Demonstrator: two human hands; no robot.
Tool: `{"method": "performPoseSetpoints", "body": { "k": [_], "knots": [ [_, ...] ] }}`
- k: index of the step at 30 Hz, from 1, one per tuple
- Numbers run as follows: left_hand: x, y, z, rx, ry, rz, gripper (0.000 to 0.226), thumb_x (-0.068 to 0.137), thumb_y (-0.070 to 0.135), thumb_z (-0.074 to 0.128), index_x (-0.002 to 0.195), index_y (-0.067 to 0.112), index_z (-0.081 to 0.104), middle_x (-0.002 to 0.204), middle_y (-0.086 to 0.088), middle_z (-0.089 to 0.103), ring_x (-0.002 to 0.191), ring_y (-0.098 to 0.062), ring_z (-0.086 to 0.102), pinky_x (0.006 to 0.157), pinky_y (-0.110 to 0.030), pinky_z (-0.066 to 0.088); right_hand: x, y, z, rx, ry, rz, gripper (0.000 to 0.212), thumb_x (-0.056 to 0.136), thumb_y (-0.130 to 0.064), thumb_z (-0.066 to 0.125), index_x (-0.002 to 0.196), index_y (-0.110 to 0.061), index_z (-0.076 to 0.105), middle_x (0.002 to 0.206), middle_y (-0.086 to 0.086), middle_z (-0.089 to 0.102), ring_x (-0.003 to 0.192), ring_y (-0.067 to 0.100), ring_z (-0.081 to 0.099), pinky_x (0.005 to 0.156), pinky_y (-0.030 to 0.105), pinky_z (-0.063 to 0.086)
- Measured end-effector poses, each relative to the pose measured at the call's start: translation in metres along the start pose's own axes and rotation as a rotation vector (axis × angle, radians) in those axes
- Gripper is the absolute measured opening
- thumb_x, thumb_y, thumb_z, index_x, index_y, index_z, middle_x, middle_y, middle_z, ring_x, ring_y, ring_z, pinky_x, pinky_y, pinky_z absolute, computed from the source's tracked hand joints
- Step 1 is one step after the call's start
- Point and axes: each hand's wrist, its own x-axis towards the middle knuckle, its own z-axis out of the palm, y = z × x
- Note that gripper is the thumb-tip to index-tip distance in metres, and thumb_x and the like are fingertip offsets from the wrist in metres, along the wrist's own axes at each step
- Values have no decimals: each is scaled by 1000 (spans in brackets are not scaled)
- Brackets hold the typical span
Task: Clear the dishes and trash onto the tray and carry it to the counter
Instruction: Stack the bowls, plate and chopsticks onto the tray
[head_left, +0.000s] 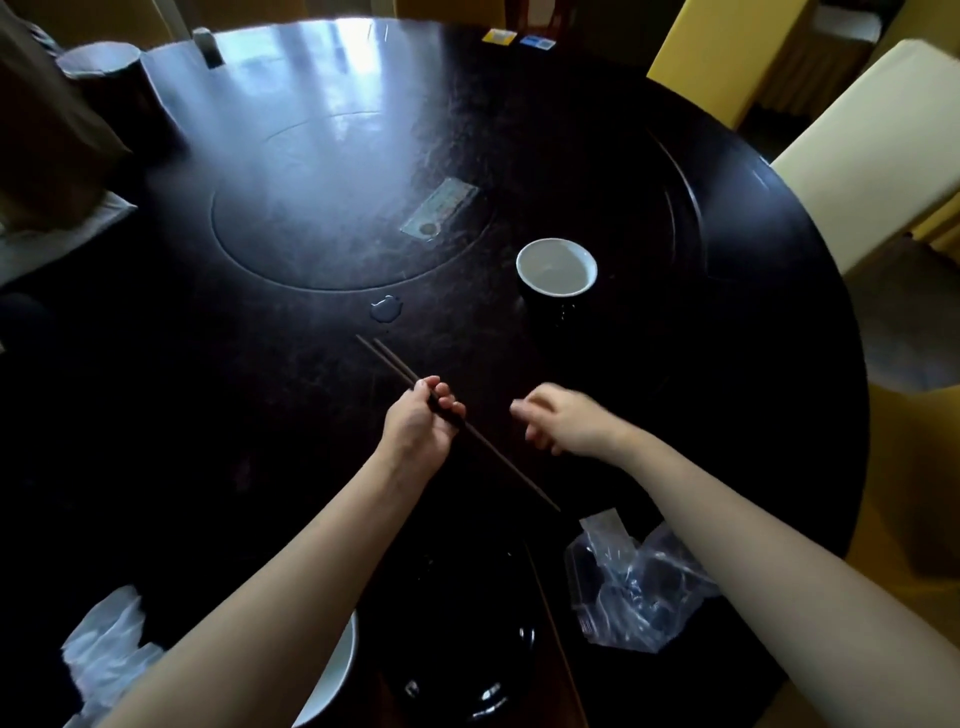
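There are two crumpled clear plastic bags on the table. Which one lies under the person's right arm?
The plastic bag at the near right, beside the dark plates. The other bag lies at the near left edge, beyond the left arm.

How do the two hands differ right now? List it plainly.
The left hand is shut around a pair of dark chopsticks; the right hand holds nothing visible. The left hand's grip is closed tight, while the right hand's fingers are loosely curled. The left hand looks sharp; the right hand is blurred. Both are bare and hover over the dark round table, short of the cup.
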Motion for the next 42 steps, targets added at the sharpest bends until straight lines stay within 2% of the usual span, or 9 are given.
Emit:
{"method": "performPoseSetpoints", "body": {
  "k": [4,6,8,10,13,18,26,36,42],
  "knots": [
    [6,10,-16,-17,56,14,31,99,12,27,73,10,43,63,0,38,40,-5,33,52,-20,29,58,8,-34,107,549,85,47,83,-46,55,107,-7,48,104,17,64,89,35,66,79,50,55],
    [7,15,-24,-51,70,-5,31,99,14,27,74,10,44,63,1,38,41,-6,32,53,-20,30,77,7,-42,130,612,111,49,82,-46,53,110,-7,46,107,17,64,88,36,66,78,50,55],
    [9,20,-30,-90,79,-25,32,99,14,26,73,10,44,62,2,38,38,-5,33,53,-19,30,87,0,-43,200,622,124,43,85,-41,50,110,-6,50,98,16,67,73,30,67,67,41,57],
    [10,22,-35,-112,84,-32,32,99,14,26,72,10,43,62,2,38,35,-5,34,53,-19,30,90,-5,-41,285,618,133,32,89,-33,46,101,-5,55,83,13,67,51,19,60,48,28,48],
    [10,23,-39,-125,84,-36,32,99,13,27,72,10,44,60,2,39,35,-5,34,53,-19,30,92,-5,-39,393,597,143,25,92,-30,44,88,-8,55,70,6,60,46,12,53,34,16,40],
    [8,23,-44,-135,92,-47,31,98,12,28,73,10,44,54,2,43,34,-6,36,53,-20,31,94,-3,-38,510,586,97,36,95,-34,40,65,-15,46,64,1,52,54,10,48,47,20,40],
    [-8,35,-56,-143,77,-49,29,98,13,29,75,9,46,52,1,45,43,-6,35,55,-20,33,68,7,-22,517,575,-11,35,96,-29,40,63,-18,45,64,-1,50,58,10,49,52,21,39],
    [-48,44,-85,-168,91,-45,30,98,12,26,73,9,43,62,3,38,50,-6,30,56,-18,31,-14,10,4,228,319,-197,35,95,-29,43,64,-15,50,66,9,58,56,11,49,55,23,42],
    [-75,56,-124,-140,183,-45,32,98,11,21,70,11,39,60,4,35,44,-5,30,53,-17,30,-68,20,40,157,106,-249,24,95,-23,45,79,-6,52,65,2,56,55,8,48,52,14,41]
  ]
}}
